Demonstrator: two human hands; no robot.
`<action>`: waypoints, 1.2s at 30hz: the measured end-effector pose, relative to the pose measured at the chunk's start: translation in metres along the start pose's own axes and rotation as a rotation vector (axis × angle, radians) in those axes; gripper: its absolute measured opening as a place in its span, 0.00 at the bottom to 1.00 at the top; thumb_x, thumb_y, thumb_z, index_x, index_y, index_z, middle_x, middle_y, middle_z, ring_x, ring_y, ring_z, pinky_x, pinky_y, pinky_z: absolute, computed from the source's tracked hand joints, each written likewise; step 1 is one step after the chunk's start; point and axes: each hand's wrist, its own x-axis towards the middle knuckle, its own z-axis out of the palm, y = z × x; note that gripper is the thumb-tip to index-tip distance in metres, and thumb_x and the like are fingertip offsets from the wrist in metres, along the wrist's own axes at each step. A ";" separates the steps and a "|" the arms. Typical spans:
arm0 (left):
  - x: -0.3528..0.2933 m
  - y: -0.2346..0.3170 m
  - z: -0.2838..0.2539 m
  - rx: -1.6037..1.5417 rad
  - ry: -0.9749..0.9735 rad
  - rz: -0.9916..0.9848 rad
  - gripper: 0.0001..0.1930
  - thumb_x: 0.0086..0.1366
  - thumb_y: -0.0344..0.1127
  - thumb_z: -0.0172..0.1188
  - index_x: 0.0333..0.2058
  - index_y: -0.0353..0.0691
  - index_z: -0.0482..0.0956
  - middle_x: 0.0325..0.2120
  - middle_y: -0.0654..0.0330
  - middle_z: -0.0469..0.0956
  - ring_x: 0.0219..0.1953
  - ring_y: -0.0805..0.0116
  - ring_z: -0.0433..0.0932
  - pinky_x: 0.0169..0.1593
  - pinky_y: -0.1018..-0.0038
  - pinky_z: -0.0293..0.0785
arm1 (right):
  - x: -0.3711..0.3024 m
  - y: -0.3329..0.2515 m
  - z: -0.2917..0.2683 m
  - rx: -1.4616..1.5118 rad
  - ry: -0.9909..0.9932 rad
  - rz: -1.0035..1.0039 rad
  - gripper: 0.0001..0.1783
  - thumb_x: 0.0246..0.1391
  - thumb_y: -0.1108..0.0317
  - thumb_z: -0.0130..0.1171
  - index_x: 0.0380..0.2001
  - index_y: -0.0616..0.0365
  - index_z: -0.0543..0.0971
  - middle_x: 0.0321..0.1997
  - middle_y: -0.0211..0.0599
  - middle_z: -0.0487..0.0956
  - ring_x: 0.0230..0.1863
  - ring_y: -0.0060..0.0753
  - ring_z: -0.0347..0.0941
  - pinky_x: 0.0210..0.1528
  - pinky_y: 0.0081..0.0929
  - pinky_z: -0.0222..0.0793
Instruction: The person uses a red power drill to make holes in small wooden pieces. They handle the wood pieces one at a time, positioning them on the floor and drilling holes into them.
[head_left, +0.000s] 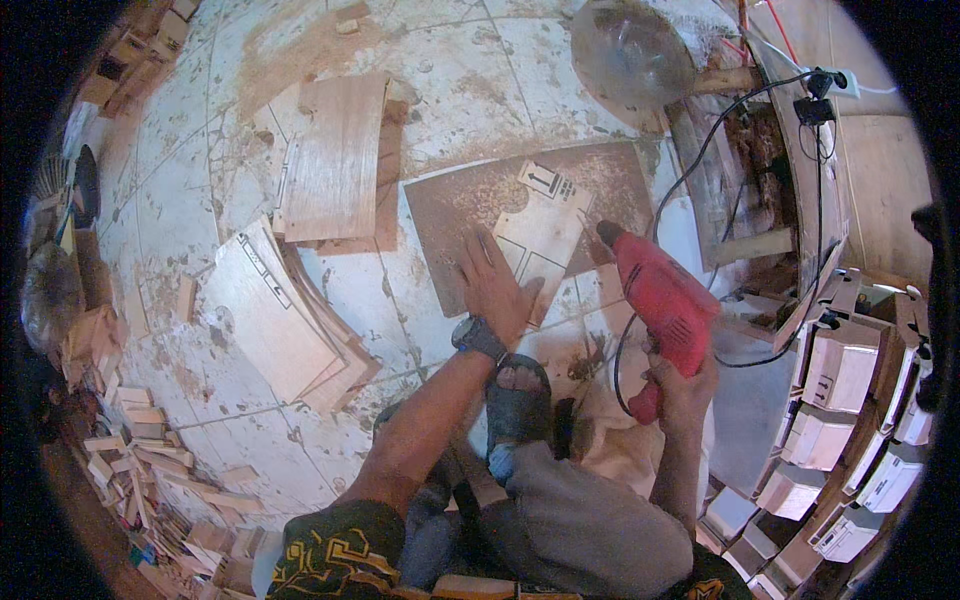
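A red corded power drill point(665, 300) is in my right hand point(688, 385), whose fingers wrap round its handle. Its black chuck points toward the right edge of a pale plywood piece point(545, 235) with a curved notch, drawn lines and a printed arrow. My left hand point(497, 285) lies flat on the left part of that piece, fingers stretched out. Beneath the plywood is a dark brown board point(440, 205), strewn with sawdust near the notch. Whether the drill's tip touches the plywood I cannot make out.
Thin plywood sheets point(270, 320) lie fanned on the tiled floor at left, with a stacked panel point(335, 160) beyond. Wood offcuts point(140, 450) heap at lower left. Wooden boxes point(840, 365) line the right. A black cable point(685, 180) runs to a socket; a clear plastic bag point(630, 50) sits far right.
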 end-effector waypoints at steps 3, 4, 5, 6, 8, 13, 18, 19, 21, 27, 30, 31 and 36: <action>0.009 0.004 0.004 0.013 -0.018 0.068 0.58 0.50 0.61 0.69 0.66 0.25 0.50 0.67 0.36 0.52 0.71 0.38 0.48 0.70 0.43 0.42 | 0.003 -0.008 0.000 -0.016 -0.029 0.033 0.32 0.41 0.77 0.64 0.54 0.63 0.73 0.45 0.38 0.80 0.41 0.30 0.78 0.45 0.28 0.76; 0.011 0.006 0.007 0.039 -0.030 0.076 0.59 0.50 0.61 0.68 0.67 0.25 0.49 0.68 0.36 0.51 0.71 0.39 0.47 0.71 0.43 0.41 | 0.005 -0.011 0.001 -0.064 -0.015 0.096 0.33 0.41 0.77 0.64 0.55 0.64 0.72 0.45 0.38 0.80 0.42 0.30 0.78 0.45 0.28 0.76; 0.012 0.008 0.009 0.061 -0.028 0.085 0.59 0.50 0.62 0.68 0.67 0.25 0.49 0.68 0.36 0.50 0.72 0.40 0.46 0.71 0.44 0.39 | 0.009 -0.014 0.002 -0.079 -0.059 0.020 0.34 0.42 0.77 0.64 0.57 0.64 0.71 0.46 0.38 0.80 0.43 0.29 0.78 0.47 0.28 0.75; 0.013 0.009 0.012 0.061 -0.019 0.104 0.60 0.51 0.63 0.67 0.67 0.24 0.48 0.69 0.36 0.49 0.72 0.41 0.45 0.71 0.44 0.38 | 0.013 -0.018 0.005 -0.117 -0.072 -0.009 0.35 0.42 0.77 0.64 0.59 0.64 0.70 0.47 0.38 0.80 0.44 0.29 0.77 0.48 0.28 0.75; 0.014 0.009 0.017 0.102 -0.028 0.098 0.61 0.51 0.64 0.66 0.68 0.25 0.46 0.70 0.37 0.46 0.73 0.42 0.43 0.72 0.45 0.34 | 0.024 -0.025 0.011 -0.164 -0.117 -0.056 0.38 0.43 0.77 0.63 0.62 0.65 0.67 0.49 0.39 0.79 0.46 0.29 0.77 0.50 0.28 0.74; 0.014 0.003 0.024 0.061 -0.078 0.086 0.61 0.52 0.64 0.65 0.69 0.25 0.42 0.71 0.38 0.40 0.74 0.43 0.38 0.73 0.47 0.31 | 0.051 -0.040 0.026 -0.309 -0.259 -0.219 0.43 0.43 0.78 0.62 0.67 0.64 0.62 0.54 0.42 0.78 0.51 0.32 0.76 0.56 0.29 0.71; 0.015 0.002 0.022 -0.033 -0.086 0.075 0.59 0.54 0.62 0.65 0.69 0.26 0.43 0.72 0.39 0.40 0.74 0.45 0.37 0.73 0.50 0.27 | 0.061 -0.052 0.031 -0.347 -0.314 -0.217 0.44 0.43 0.78 0.62 0.67 0.63 0.61 0.55 0.43 0.78 0.52 0.32 0.76 0.56 0.30 0.71; 0.015 0.002 0.021 -0.031 -0.084 0.078 0.59 0.54 0.62 0.64 0.69 0.26 0.43 0.71 0.39 0.41 0.74 0.45 0.37 0.73 0.50 0.27 | 0.062 -0.054 0.031 -0.386 -0.302 -0.198 0.44 0.43 0.77 0.62 0.67 0.63 0.61 0.54 0.43 0.78 0.52 0.32 0.76 0.56 0.30 0.71; 0.015 0.003 0.021 -0.023 -0.099 0.077 0.58 0.55 0.61 0.63 0.69 0.26 0.43 0.71 0.39 0.41 0.74 0.45 0.37 0.73 0.50 0.28 | 0.062 -0.056 0.031 -0.363 -0.314 -0.181 0.44 0.43 0.77 0.62 0.67 0.62 0.62 0.53 0.43 0.79 0.50 0.32 0.77 0.55 0.30 0.71; 0.014 0.002 0.024 0.040 -0.064 0.094 0.61 0.53 0.65 0.64 0.69 0.25 0.42 0.72 0.38 0.40 0.74 0.42 0.41 0.73 0.47 0.30 | 0.063 -0.055 0.032 -0.339 -0.302 -0.206 0.44 0.42 0.77 0.62 0.66 0.61 0.63 0.51 0.41 0.80 0.46 0.30 0.77 0.52 0.29 0.73; 0.014 0.001 0.026 -0.001 -0.069 0.088 0.61 0.53 0.65 0.63 0.69 0.25 0.42 0.71 0.38 0.40 0.73 0.42 0.41 0.73 0.47 0.30 | 0.064 -0.054 0.031 -0.347 -0.301 -0.209 0.44 0.41 0.77 0.62 0.67 0.61 0.63 0.51 0.41 0.80 0.46 0.30 0.77 0.52 0.29 0.73; 0.014 0.001 0.026 0.008 -0.055 0.094 0.61 0.53 0.65 0.63 0.69 0.25 0.42 0.71 0.38 0.41 0.73 0.42 0.41 0.73 0.47 0.30 | 0.064 -0.055 0.030 -0.341 -0.303 -0.179 0.44 0.41 0.77 0.63 0.67 0.61 0.63 0.51 0.41 0.80 0.46 0.30 0.78 0.52 0.29 0.73; 0.015 0.001 0.026 0.012 -0.071 0.093 0.61 0.54 0.64 0.63 0.69 0.26 0.41 0.71 0.38 0.41 0.74 0.42 0.40 0.73 0.47 0.29 | 0.066 -0.058 0.029 -0.342 -0.335 -0.215 0.45 0.40 0.79 0.62 0.67 0.62 0.63 0.54 0.42 0.79 0.51 0.31 0.76 0.57 0.30 0.70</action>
